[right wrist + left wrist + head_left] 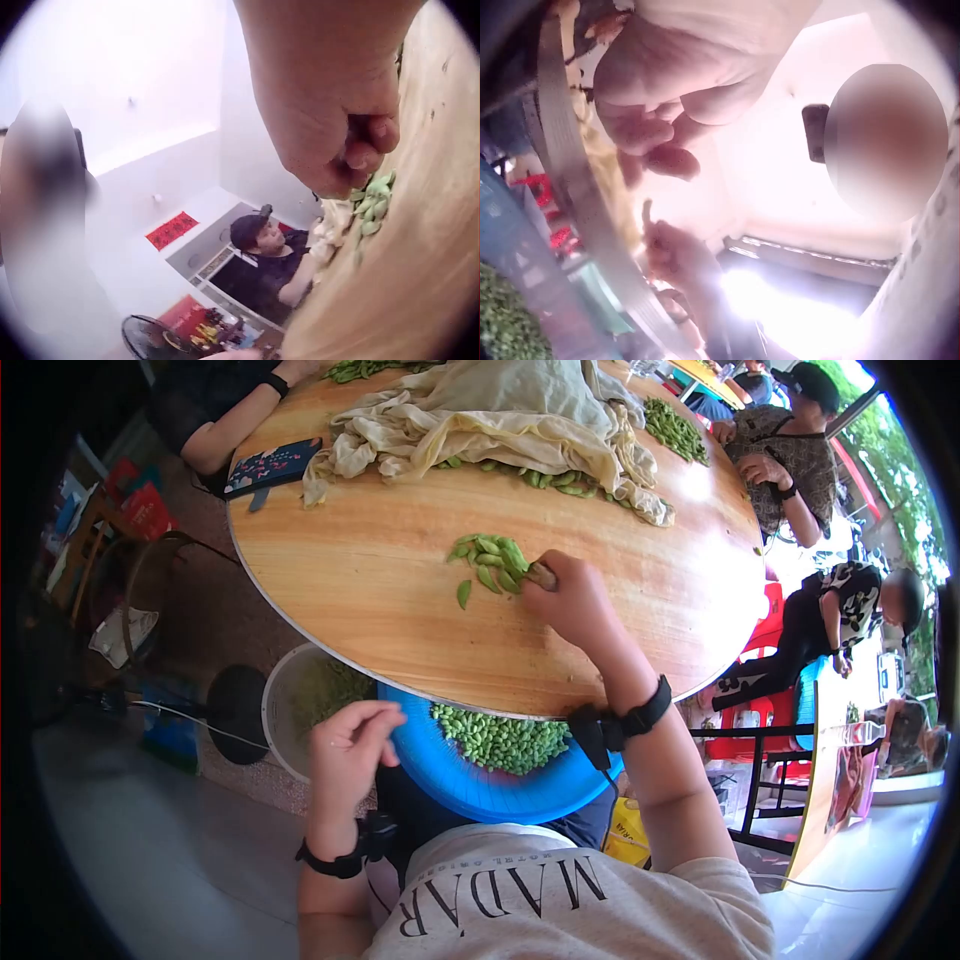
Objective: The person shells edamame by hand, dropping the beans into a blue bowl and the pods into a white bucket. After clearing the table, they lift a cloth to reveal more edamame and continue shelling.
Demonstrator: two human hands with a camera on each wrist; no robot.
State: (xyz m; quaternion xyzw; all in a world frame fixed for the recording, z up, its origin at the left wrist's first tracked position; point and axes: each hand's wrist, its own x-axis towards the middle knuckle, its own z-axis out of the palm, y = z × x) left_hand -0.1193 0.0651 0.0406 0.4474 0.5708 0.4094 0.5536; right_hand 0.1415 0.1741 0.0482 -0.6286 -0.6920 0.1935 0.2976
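Note:
On the round wooden table (380, 605) lies a small loose heap of green bean pods (487, 563). My right hand (577, 600) is at the heap's right side, fingers curled and fingertips right against the pods. In the right wrist view the curled fingers (367, 146) hide what is under them, and I cannot tell whether they grip a pod. My left hand (345, 755) hangs loosely curled near the table's edge, nothing showing in its fingers. Below the edge, a blue basin (450, 800) of shelled green beans (505, 742) sits by my lap, right of the left hand.
A crumpled cloth (480, 435) covers more pods at the table's far side. Another pod pile (675, 430) lies far right, a dark patterned box (272, 467) at the left edge. A pale bucket (280, 710) stands left of the basin. Other people sit around the table.

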